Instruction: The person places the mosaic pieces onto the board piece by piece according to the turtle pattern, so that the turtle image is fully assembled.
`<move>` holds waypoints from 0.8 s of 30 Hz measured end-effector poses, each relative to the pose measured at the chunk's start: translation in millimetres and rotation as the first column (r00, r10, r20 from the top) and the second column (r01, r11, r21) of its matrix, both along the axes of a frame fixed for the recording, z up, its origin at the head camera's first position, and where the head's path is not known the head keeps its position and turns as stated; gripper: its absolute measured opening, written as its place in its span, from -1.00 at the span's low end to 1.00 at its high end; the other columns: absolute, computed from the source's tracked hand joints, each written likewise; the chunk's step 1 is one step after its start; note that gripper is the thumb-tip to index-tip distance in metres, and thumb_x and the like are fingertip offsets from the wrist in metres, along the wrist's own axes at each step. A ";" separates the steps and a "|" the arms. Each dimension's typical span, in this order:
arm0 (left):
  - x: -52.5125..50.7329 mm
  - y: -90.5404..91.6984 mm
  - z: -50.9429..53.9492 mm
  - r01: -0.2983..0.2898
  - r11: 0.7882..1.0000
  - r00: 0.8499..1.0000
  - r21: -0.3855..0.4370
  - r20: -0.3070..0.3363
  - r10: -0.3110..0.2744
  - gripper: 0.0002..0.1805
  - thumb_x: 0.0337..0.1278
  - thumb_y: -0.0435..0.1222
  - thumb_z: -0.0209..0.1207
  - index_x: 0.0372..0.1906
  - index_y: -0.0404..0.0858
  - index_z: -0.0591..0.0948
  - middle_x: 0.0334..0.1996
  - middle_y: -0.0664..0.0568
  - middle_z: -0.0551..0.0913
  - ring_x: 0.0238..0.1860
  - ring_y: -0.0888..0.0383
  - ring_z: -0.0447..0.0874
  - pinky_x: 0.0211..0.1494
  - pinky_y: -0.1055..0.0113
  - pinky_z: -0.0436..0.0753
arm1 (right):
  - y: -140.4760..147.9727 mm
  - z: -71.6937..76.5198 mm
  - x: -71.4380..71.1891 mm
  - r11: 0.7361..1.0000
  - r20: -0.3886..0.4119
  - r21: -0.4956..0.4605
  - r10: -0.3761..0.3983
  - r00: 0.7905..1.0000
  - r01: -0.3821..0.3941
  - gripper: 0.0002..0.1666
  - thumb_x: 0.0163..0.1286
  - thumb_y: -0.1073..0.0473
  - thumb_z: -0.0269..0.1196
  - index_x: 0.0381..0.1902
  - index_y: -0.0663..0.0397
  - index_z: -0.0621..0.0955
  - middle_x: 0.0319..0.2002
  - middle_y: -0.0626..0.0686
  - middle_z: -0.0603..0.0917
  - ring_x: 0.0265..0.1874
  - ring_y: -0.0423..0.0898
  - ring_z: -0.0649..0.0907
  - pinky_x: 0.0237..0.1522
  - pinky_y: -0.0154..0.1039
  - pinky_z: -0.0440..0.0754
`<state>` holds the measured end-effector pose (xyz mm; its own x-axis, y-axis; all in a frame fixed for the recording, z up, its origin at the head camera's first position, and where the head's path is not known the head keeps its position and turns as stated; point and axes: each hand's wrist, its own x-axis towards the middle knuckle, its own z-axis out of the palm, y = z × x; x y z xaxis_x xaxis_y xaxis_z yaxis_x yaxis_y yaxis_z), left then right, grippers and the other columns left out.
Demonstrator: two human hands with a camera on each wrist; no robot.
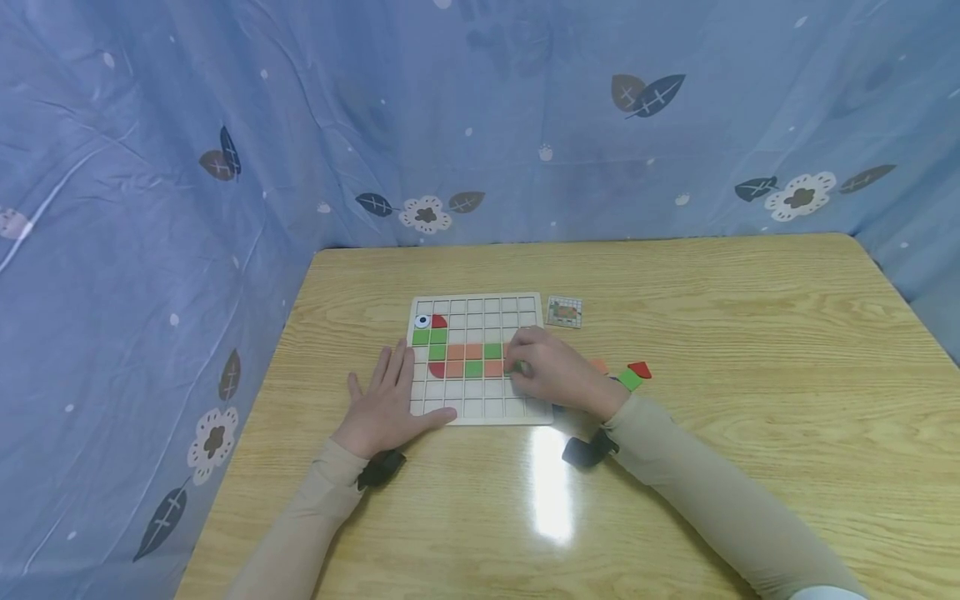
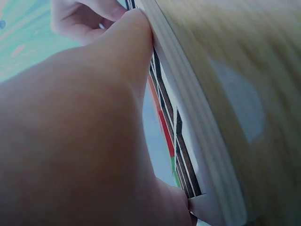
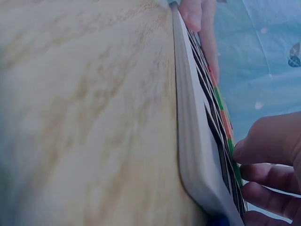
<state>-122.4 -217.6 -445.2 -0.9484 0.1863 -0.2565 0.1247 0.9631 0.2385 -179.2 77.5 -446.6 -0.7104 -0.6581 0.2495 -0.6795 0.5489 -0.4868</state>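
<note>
A pale wooden grid board (image 1: 483, 408) lies flat on the table, several coloured tiles set in its squares. An eye tile (image 1: 422, 321) and a red rounded tile (image 1: 438, 321) sit at the upper left, green tiles below them, then two rows of orange and green tiles. My left hand (image 1: 382, 408) rests spread on the board's left and lower-left edge. Over the right end of the tile rows, my right hand (image 1: 555, 371) pinches a green tile (image 3: 236, 173) with curled fingers, down at the board's surface. In the head view that hand hides most of this tile.
A small pattern card (image 1: 565, 312) lies by the board's upper right corner. Loose tiles lie right of the board, partly behind my right wrist: a green tile (image 1: 630, 380), a red tile (image 1: 641, 369) and an orange tile (image 1: 599, 365). A blue curtain (image 1: 480, 125) hangs behind the table.
</note>
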 end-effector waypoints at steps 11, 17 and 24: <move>0.1 0.8 0.8 -0.001 1.000 1.000 -0.002 -0.002 0.001 0.39 0.09 0.56 0.06 0.70 -0.30 -0.16 0.72 -0.13 -0.28 0.71 -0.21 -0.30 0.43 -0.65 -0.20 | 1.8 -0.8 -0.1 1.000 -0.008 0.003 0.002 1.000 -0.002 -0.84 0.22 0.36 0.38 -0.27 0.05 0.80 -0.12 -0.01 0.72 -0.02 -0.04 0.64 0.02 -0.12 0.68; -0.4 1.1 0.5 -0.002 1.000 1.000 -0.008 -0.003 0.002 0.40 0.09 0.57 0.05 0.70 -0.28 -0.17 0.72 -0.12 -0.29 0.72 -0.20 -0.31 0.43 -0.65 -0.20 | 7.8 0.5 -1.7 1.000 0.006 0.001 -0.014 1.000 0.014 -0.80 0.23 0.32 0.37 -0.19 0.02 0.81 -0.11 -0.02 0.73 -0.03 -0.06 0.65 0.02 -0.12 0.70; -0.7 0.6 0.2 -0.001 1.000 1.000 -0.008 0.001 0.001 0.40 0.08 0.58 0.05 0.70 -0.27 -0.19 0.72 -0.12 -0.30 0.72 -0.19 -0.32 0.44 -0.65 -0.20 | 27.4 2.4 -1.9 0.999 -0.043 0.001 -0.051 0.998 0.051 -0.83 0.24 0.29 0.38 -0.20 0.04 0.80 -0.17 -0.03 0.71 -0.21 -0.13 0.62 -0.14 -0.16 0.67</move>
